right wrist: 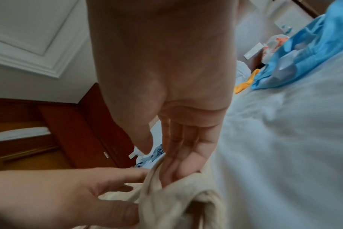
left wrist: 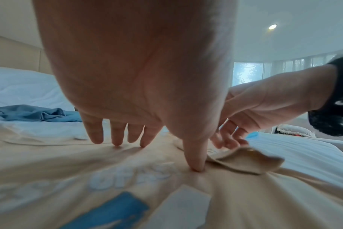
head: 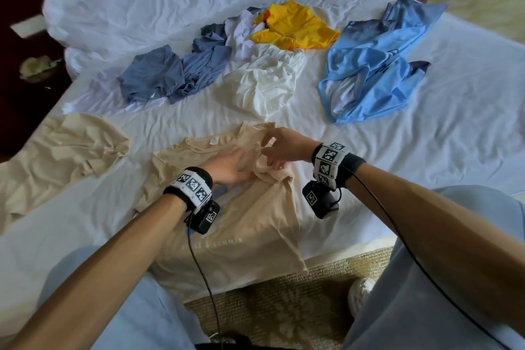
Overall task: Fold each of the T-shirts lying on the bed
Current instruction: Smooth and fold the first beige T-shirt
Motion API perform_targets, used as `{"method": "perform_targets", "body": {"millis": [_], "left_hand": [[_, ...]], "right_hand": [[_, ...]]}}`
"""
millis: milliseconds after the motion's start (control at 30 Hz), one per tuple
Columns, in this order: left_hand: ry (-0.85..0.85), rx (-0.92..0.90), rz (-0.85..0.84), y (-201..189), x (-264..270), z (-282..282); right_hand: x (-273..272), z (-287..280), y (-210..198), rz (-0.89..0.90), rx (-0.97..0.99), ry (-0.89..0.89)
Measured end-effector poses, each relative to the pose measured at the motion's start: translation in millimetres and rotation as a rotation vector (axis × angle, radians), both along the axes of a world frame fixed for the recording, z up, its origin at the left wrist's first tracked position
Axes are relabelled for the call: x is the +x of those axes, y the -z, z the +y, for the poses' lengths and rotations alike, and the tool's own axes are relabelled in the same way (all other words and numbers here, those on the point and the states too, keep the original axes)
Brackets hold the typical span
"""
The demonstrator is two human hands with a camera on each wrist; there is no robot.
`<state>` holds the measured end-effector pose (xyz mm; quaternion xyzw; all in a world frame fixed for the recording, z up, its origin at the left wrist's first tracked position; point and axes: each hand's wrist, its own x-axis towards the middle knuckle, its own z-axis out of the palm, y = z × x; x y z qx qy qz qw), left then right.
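Altogether 7 garments lie on the white bed [head: 426,133]: 2 beige T-shirts, 2 grey-blue tops [head: 170,71], 1 white [head: 264,82], 1 yellow [head: 295,25], 1 light-blue [head: 369,71]. Nearest, the printed beige T-shirt [head: 250,224] lies flat, its hem hanging over the near edge. The left hand [head: 230,165] presses spread fingers [left wrist: 117,134] onto its chest; the right hand [head: 284,145] has straight fingers tucked in the bunched right sleeve [right wrist: 178,199]. The second beige shirt [head: 59,156] sits at the left edge. Bare sheet lies open to the right.
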<state>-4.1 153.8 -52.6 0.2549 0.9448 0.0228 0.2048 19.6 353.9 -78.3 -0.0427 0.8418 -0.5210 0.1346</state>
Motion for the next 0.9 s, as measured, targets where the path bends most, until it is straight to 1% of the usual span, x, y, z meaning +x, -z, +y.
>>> {"method": "perform_targets", "body": {"millis": [133, 233, 333, 400, 467, 533, 567, 633, 700, 800, 867, 900], "left_hand": [[-0.063, -0.056, 0.017, 0, 2, -32], [-0.130, 0.010, 0.005, 1, 5, -61], [-0.172, 0.104, -0.041, 5, 9, -87], [-0.209, 0.227, -0.058, 6, 12, -101], [-0.270, 0.337, -0.036, 6, 11, -114], [-0.335, 0.385, 0.050, 8, 4, -128], [-0.367, 0.395, 0.101, 7, -2, -134], [-0.437, 0.370, 0.171, 6, -15, -146], [-0.503, 0.314, 0.201, 5, -31, -157], [-0.540, 0.193, 0.177, 11, -55, -167], [-0.499, 0.093, 0.127, 15, -64, -167], [-0.472, 0.049, 0.130, 16, -66, -166]], "right_hand": [[-2, -16, 0, 0.112, 0.159, -0.079], [-3, -30, 0, 0.168, 0.163, -0.125], [-6, -50, 6, 0.263, 0.114, -0.199], [-8, -64, 8, 0.267, 0.160, -0.271], [-13, -72, 7, 0.295, 0.244, -0.306], [-23, -74, 5, 0.380, 0.305, -0.238], [-29, -73, 4, 0.423, 0.345, -0.165], [-44, -67, 2, 0.472, 0.446, 0.043], [-57, -57, 3, 0.457, 0.559, 0.182], [-74, -41, 9, 0.370, 0.607, 0.207], [-85, -34, 11, 0.305, 0.618, 0.179], [-91, -32, 9, 0.291, 0.620, 0.135]]}}
